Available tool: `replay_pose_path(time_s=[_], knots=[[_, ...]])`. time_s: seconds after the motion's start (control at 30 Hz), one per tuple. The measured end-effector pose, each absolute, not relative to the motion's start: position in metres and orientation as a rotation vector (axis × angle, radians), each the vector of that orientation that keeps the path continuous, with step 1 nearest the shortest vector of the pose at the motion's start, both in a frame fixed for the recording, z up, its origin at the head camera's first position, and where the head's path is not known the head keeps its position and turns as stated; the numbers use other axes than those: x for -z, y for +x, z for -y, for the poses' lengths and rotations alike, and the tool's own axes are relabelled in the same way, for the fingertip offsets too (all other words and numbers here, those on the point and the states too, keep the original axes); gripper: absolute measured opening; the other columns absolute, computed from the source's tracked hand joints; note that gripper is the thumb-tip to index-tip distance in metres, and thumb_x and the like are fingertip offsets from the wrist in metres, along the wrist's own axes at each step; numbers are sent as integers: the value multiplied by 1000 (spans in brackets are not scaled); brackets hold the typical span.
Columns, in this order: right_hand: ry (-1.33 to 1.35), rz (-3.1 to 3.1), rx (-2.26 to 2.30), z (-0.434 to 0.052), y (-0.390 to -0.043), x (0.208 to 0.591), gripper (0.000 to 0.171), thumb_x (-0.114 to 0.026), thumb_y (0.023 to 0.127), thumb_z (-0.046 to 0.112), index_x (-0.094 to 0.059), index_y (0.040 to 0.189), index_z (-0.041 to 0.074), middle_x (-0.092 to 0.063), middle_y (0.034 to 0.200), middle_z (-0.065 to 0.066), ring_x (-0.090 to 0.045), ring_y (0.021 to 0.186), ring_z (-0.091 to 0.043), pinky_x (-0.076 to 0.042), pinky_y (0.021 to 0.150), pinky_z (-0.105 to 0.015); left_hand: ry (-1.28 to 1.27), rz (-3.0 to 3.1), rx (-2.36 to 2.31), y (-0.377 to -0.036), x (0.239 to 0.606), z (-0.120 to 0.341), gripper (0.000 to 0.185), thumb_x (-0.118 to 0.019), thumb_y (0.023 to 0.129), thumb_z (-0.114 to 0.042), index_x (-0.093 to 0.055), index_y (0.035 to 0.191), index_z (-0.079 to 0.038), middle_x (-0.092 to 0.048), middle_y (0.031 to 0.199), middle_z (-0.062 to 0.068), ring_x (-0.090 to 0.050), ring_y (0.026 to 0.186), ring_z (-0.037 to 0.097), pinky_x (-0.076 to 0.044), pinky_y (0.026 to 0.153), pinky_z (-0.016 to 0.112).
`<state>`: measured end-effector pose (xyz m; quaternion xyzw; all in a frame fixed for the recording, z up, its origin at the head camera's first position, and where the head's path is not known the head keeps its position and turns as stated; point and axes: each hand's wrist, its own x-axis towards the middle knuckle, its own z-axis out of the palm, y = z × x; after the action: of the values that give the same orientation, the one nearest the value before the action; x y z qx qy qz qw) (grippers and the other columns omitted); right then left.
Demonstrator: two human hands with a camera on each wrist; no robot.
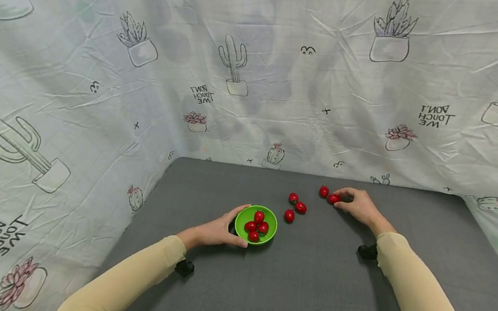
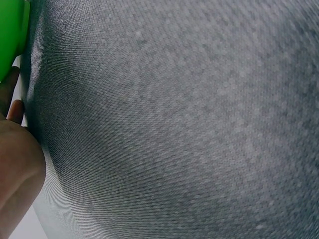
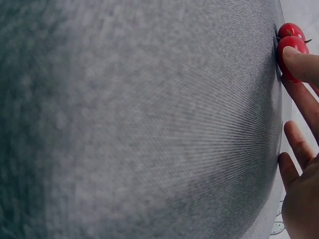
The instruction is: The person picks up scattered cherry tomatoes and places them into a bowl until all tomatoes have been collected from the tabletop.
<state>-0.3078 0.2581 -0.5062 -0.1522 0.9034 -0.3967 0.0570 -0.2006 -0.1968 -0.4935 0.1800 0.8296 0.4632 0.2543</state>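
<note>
Your L hand (image 1: 223, 229) is curved round the L side of the green bowl (image 1: 272, 221), thumb near side, fingers far side. Bowl toms (image 1: 253, 236), all red, sit inside, just R of that hand. Your R hand (image 1: 359, 207), well apart from L & farther fwd, has the pinched tom (image 1: 333, 199) betw thumb & fingers; can't tell if it's off the grey table (image 1: 309, 281). Next tom (image 1: 324, 192) is just L of your R fingertips, right beside the pinched one, contact unclear. 3 loose toms (image 1: 300, 208) lie betw your hands, closer to the bowl. Cactus-print cloth (image 1: 252, 121) hangs beyond both hands.
</note>
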Motion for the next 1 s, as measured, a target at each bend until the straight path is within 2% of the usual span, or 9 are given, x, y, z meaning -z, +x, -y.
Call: replay_pose_path(time_s=[0.4, 0.57, 0.67, 1.0], knots=[[-459, -2731, 1210, -260, -304, 505, 38, -71, 99, 23, -65, 131, 2, -63, 131, -24, -50, 129, -45, -38, 104, -63, 490, -2243, -1268, -201, 493, 196, 102, -83, 87, -40, -16, 164, -37, -18, 166, -5, -18, 152, 19, -20, 119, 56], [-441, -2709, 1233, -260, -303, 502, 39, -70, 100, 22, -64, 133, 2, -62, 133, -24, -53, 125, -42, -51, 91, -49, 491, -2240, -1270, -201, 492, 196, 103, -83, 87, -41, -15, 164, -36, -18, 166, -5, -18, 152, 19, -20, 119, 56], [-435, -2696, 1253, -260, -302, 501, 39, -70, 100, 22, -64, 133, 2, -62, 133, -24, -55, 122, -40, -53, 83, -41, 493, -2235, -1273, -201, 492, 197, 102, -83, 87, -42, -15, 164, -37, -18, 166, -5, -19, 152, 19, -21, 118, 56], [-454, -2726, 1235, -258, -301, 493, 42, -71, 99, 29, -65, 134, 6, -60, 136, -22, -46, 132, -45, -41, 99, -62, 476, -2231, -1274, -202, 491, 197, 102, -83, 87, -41, -16, 163, -40, -17, 167, -4, -18, 152, 20, -20, 119, 56]])
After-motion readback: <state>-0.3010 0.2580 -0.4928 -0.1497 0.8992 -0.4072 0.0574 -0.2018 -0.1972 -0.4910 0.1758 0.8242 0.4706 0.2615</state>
